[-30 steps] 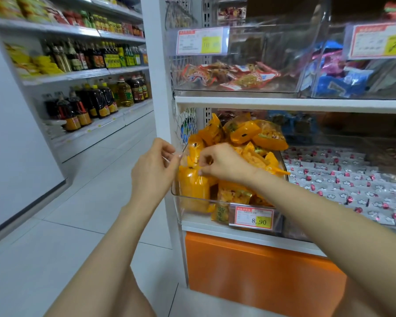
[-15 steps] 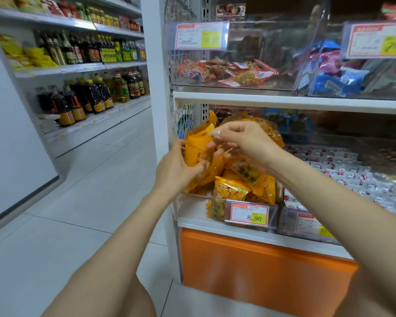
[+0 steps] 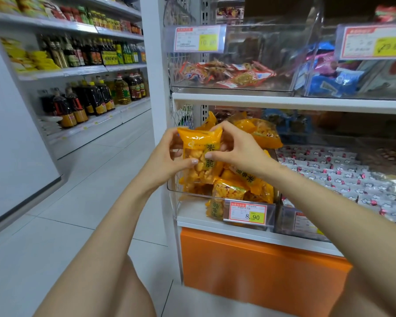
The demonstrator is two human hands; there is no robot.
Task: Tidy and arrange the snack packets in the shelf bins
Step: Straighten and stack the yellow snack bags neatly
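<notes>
An orange snack packet (image 3: pixel 200 154) stands upright above the front left corner of a clear bin (image 3: pixel 193 195) on the lower shelf. My left hand (image 3: pixel 167 160) grips its left edge, thumb across the front. My right hand (image 3: pixel 234 148) pinches its right edge near the top. More orange packets (image 3: pixel 249 181) lie heaped in the bin behind and below it, some partly hidden by my hands.
A price tag reading 8.90 (image 3: pixel 248 213) hangs on the bin front. To the right lies a bin of small white packets (image 3: pixel 343 175). Clear bins (image 3: pixel 229 74) of red and blue snacks sit above. An aisle with bottle shelves (image 3: pixel 87 97) opens on the left.
Both hands lifted one orange packet out of the heap and turned it upright with its front facing me; before, they were working among the packets in the bin.
</notes>
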